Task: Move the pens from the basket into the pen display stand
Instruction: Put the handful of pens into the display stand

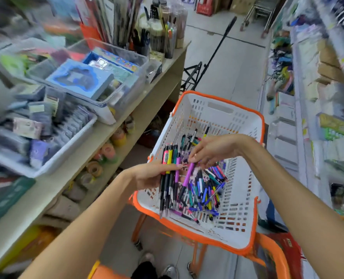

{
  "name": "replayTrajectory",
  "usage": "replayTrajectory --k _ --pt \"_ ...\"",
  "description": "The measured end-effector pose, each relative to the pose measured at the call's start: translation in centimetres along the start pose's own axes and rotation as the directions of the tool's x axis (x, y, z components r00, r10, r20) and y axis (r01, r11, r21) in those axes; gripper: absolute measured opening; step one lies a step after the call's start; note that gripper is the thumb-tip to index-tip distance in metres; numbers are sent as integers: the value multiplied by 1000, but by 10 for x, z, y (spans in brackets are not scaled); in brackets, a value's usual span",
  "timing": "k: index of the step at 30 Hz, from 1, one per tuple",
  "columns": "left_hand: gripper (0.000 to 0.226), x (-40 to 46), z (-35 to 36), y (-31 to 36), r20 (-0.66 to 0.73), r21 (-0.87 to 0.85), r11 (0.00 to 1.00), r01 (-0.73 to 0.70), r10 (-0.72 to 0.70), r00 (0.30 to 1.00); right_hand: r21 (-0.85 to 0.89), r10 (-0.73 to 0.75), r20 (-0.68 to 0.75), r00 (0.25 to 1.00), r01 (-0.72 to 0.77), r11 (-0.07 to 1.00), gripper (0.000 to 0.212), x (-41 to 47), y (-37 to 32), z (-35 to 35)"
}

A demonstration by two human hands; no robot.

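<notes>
A white basket with an orange rim (253, 224) stands in front of me on an orange frame. Several loose coloured pens (204, 190) lie piled on its floor. My left hand (153, 175) is over the basket's left side and grips a bundle of pens (170, 178), tips pointing down toward me. My right hand (211, 151) reaches across from the right, fingers pinched on a purple pen (188, 174) that lies against the bundle. Upright holders with pens and pencils (159, 35) stand at the far end of the counter; I cannot tell which is the display stand.
A beige counter (98, 141) runs along the left with clear tubs (110, 77) and a white tray (52, 156) of packets. Tape rolls (106, 152) sit on the shelf below. Stocked shelves (318, 97) line the right. A black tripod (211, 59) stands in the aisle.
</notes>
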State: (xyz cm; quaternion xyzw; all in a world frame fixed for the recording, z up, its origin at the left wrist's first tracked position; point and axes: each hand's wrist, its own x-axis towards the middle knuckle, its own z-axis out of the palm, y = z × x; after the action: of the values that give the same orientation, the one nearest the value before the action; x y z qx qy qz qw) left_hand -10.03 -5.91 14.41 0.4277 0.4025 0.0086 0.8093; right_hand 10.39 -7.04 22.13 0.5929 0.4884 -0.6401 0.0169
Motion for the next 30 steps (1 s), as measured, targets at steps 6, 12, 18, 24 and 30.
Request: replayTrajectory --k 6,12,18,24,30 --pt "37 -65 -24 -7 -124 -107 982 -157 144 982 47 -132 -192 972 143 989 19 24 -62 50" --pt "16 -140 -54 -16 -336 -200 897 -394 315 888 118 -301 -225 927 333 936 15 43 -131 111" --pt "16 -228 -90 -33 -465 -115 869 -481 381 799 52 -413 -181 893 428 902 22 42 -207 178" --pt "20 -346 -127 -55 -652 102 884 -456 406 641 -70 -513 -94 853 509 858 22 41 -294 265" --pt "31 -423 -161 -75 -797 141 837 -529 413 440 -165 -614 -102 783 595 786 14 45 -367 329"
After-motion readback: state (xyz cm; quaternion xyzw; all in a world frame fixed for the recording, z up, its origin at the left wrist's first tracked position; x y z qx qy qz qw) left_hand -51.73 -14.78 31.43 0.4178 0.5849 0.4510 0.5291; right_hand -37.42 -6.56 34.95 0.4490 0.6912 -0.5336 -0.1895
